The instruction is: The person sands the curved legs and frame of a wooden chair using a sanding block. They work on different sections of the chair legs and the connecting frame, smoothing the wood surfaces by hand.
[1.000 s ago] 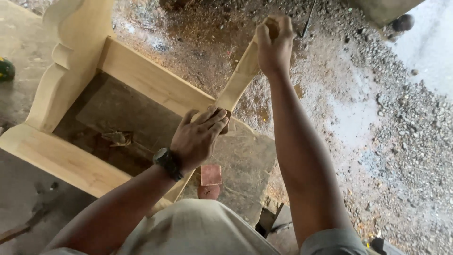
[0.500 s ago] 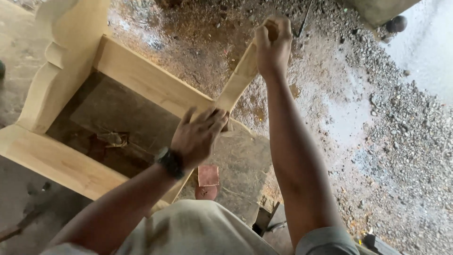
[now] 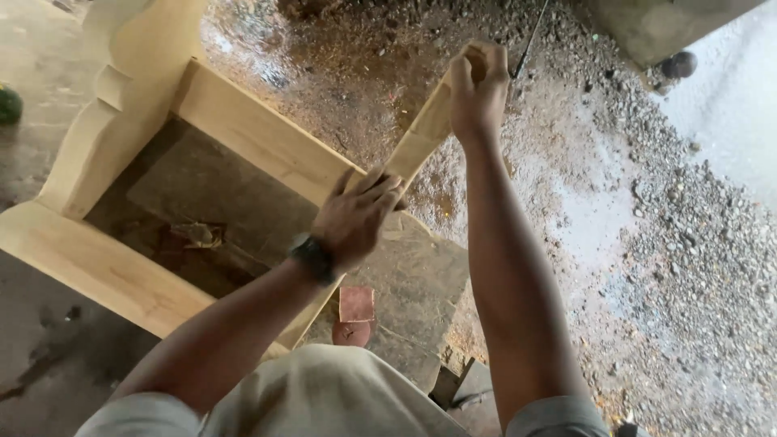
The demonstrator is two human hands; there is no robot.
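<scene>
This is a rough carpentry workshop, partly open to the outdoors. An unfinished furniture frame (image 3: 243,137) of pale, bare wood stands upturned on a dusty concrete floor (image 3: 48,65), its shaped leg (image 3: 121,97) unpainted and unvarnished. Reddish-brown sawdust (image 3: 356,73) lies thick on the ground beyond it, damp in places. To the right the floor gives way to loose gravel (image 3: 688,243). A small reddish block (image 3: 356,303) lies on a stone slab (image 3: 421,275) below the frame.

The left hand (image 3: 356,212) hides the spot where the leg (image 3: 421,133) meets the frame (image 3: 251,137). The right hand (image 3: 479,89) covers the leg's tip. The frame's top is cut off.
</scene>
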